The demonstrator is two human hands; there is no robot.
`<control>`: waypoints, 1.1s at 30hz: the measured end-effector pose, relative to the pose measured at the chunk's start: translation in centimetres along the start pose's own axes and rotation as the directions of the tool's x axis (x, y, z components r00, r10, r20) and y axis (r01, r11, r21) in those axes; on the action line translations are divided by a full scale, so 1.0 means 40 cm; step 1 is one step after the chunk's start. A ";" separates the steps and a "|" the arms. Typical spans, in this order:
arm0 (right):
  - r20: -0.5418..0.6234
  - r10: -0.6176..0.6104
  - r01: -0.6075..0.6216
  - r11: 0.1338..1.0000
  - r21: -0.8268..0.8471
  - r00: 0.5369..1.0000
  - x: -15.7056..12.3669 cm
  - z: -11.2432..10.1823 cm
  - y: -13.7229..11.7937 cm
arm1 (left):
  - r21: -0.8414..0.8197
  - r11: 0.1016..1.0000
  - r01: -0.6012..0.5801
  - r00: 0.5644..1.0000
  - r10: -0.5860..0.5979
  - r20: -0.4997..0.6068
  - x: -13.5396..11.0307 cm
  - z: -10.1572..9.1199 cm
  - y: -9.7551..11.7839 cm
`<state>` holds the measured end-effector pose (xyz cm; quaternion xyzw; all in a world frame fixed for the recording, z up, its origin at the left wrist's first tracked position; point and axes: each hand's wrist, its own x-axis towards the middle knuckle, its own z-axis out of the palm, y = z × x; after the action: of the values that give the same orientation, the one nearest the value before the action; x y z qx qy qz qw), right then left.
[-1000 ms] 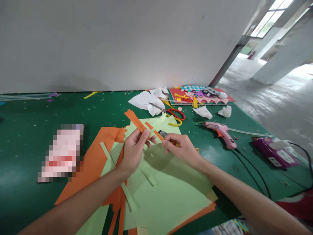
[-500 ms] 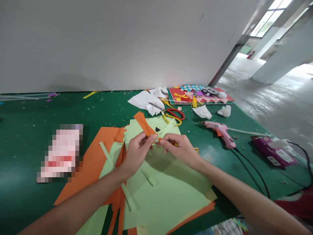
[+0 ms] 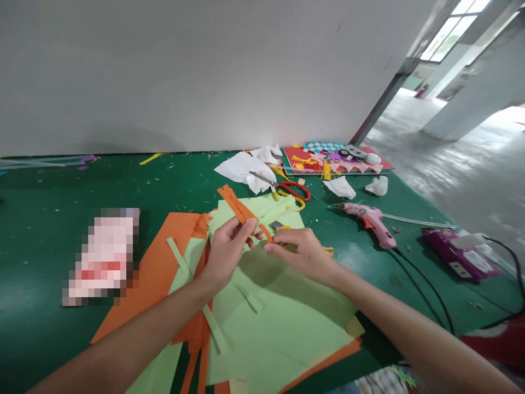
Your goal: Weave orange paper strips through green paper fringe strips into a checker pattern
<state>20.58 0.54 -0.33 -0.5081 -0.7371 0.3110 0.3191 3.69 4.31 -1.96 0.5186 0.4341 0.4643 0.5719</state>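
Orange paper strips [image 3: 235, 202] are pinched between the thumb and fingers of my left hand [image 3: 227, 251], fanned toward the upper left. My right hand [image 3: 305, 249] has its thumb and fingertips closed at the lower end of an orange strip that curves out of the left hand. Both hands hover above a stack of light green paper sheets [image 3: 283, 323]. Light green strips [image 3: 283, 207] lie just beyond the fingers. A grey blade-like piece [image 3: 276, 225] with yellow beside it shows behind my right fingertips; the rest is hidden.
Scissors with red handles [image 3: 297, 190] and a yellow-handled pair [image 3: 301, 205] lie beyond the stack. A pink glue gun [image 3: 375, 221] and a purple power strip [image 3: 457, 257] are at right. Orange sheets [image 3: 156, 262] and a blurred-out pink item [image 3: 104, 254] are at left.
My hands have drawn slightly apart, exposing a length of orange strip between them. The orange strips tilt further left, and the grey piece behind my right hand shows more.
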 end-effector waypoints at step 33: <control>-0.021 0.201 -0.191 0.956 0.223 0.979 0.000 0.005 -0.015 | 0.079 0.997 -0.006 0.996 -0.001 0.089 -0.006 0.001 0.008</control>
<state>20.09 0.33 0.00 -0.5468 -0.6372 0.4095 0.3568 3.67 4.06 -1.63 0.5616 0.4257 0.4241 0.5688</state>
